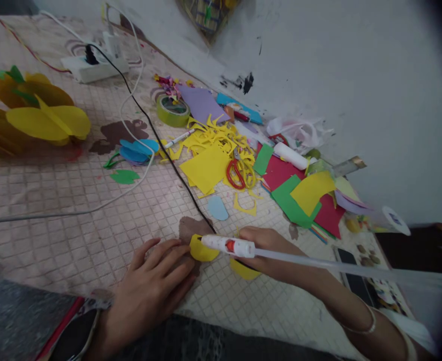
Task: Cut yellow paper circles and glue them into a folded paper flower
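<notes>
My right hand [269, 245] grips a white hot glue gun [224, 244], its trigger side hidden. A long clear glue stick [311, 261] trails from its back end. The dark nozzle tip lies over a small rounded yellow paper piece [205, 252] on the table. My left hand [161, 281] rests with its fingers stretched out, the fingertips touching the left edge of that piece. Partly under my right hand is another yellow paper piece [244, 271].
A black cord [157, 133] runs from the glue gun to a power strip [96, 67]. Yellow paper scraps, red scissors [236, 173], green tape [173, 111] and coloured sheets [292, 193] lie beyond my hands. Yellow paper shapes [48, 118] stand at left. A phone [351, 271] lies at right.
</notes>
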{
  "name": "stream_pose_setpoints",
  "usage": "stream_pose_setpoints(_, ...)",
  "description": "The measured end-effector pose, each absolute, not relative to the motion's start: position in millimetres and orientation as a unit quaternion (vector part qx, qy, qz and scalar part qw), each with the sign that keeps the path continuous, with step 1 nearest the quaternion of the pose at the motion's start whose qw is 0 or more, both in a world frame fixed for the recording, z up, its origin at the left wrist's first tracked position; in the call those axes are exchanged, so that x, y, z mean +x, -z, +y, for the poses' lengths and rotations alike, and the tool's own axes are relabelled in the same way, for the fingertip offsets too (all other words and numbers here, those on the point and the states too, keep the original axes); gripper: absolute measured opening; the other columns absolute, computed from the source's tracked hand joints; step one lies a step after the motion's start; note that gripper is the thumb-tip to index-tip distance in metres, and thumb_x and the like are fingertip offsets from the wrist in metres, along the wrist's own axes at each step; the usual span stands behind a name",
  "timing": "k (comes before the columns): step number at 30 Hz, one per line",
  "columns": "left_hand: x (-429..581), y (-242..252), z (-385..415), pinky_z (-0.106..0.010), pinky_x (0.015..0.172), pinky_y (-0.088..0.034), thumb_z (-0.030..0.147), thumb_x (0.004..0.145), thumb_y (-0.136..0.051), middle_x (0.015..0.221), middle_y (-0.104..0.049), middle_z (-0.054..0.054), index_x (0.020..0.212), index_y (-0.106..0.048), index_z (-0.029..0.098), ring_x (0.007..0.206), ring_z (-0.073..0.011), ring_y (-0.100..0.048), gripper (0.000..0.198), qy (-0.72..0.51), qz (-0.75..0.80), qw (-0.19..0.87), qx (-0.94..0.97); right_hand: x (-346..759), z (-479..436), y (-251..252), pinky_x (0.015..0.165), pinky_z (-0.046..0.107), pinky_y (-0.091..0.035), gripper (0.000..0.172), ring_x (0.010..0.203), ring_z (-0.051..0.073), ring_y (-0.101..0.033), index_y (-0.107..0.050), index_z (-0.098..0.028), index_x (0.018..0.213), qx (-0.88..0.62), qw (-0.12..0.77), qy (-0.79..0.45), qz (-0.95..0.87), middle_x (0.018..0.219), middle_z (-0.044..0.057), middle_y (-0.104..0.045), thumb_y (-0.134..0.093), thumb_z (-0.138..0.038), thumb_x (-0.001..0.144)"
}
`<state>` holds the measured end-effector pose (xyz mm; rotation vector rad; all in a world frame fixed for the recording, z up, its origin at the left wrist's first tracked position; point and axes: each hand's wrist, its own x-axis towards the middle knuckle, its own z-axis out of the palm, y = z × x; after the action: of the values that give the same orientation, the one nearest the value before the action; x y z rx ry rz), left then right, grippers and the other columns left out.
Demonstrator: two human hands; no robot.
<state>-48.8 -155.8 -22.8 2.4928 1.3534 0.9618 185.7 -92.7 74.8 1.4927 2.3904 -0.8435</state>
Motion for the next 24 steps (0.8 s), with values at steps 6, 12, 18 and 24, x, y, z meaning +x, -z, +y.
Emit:
stream_pose_setpoints(6,-49.0,21.0,-157.4,-0.037,0.101,-0.026,0.031,0.089,-0.056,0.104,-0.074,0.008,0.1,-0.063,0.032,0.099,-0.018,-0.063,0.013,-0.32,0.456,0.081,0.827,185.9,-97.3,-76.4,0.052,0.025,-0.026,0.022,0.058,0.012,-0.044,-0.041,-0.019,0.066,0.478,0.129,0.302,0.815,0.065,0.0,-0.051,-0.055,-0.025,0.083)
stream_pose_setpoints(12,-49.9,22.1,-157.4,-0.039,0.101,-0.027,0.028,0.089,-0.055,0.104,-0.074,0.009,0.103,-0.06,0.031,0.1,-0.0186,-0.063,0.015,-0.318,0.456,0.088,0.827,184.8,-92.8,-77.2,0.054,0.026,-0.027,0.023,0.061,0.013,-0.047,-0.043,-0.019,0.069,0.503,0.113,0.307,0.8,0.069,0.0,-0.051,-0.054,-0.031,0.085)
stream_pose_setpoints(18,-48.6,27.7,-157.5,-0.042,0.102,-0.027,0.028,0.09,-0.054,0.104,-0.073,0.007,0.097,-0.061,0.028,0.101,-0.0197,-0.061,0.01,-0.303,0.466,0.093,0.826,183.9,-97.9,-79.8,0.052,0.025,-0.025,0.024,0.058,0.012,-0.044,-0.041,-0.019,0.068,0.477,0.138,0.314,0.809,0.066,-0.001,-0.049,-0.054,-0.028,0.085)
stream_pose_setpoints(24,-44.9,31.7,-161.9,-0.042,0.106,-0.025,0.031,0.091,-0.053,0.103,-0.074,0.007,0.099,-0.063,0.03,0.104,-0.0194,-0.059,0.012,-0.336,0.483,0.127,0.799,189.5,-95.1,-80.5,0.053,0.025,-0.027,0.023,0.06,0.012,-0.047,-0.044,-0.018,0.069,0.509,0.118,0.311,0.794,0.067,-0.001,-0.05,-0.051,-0.031,0.087)
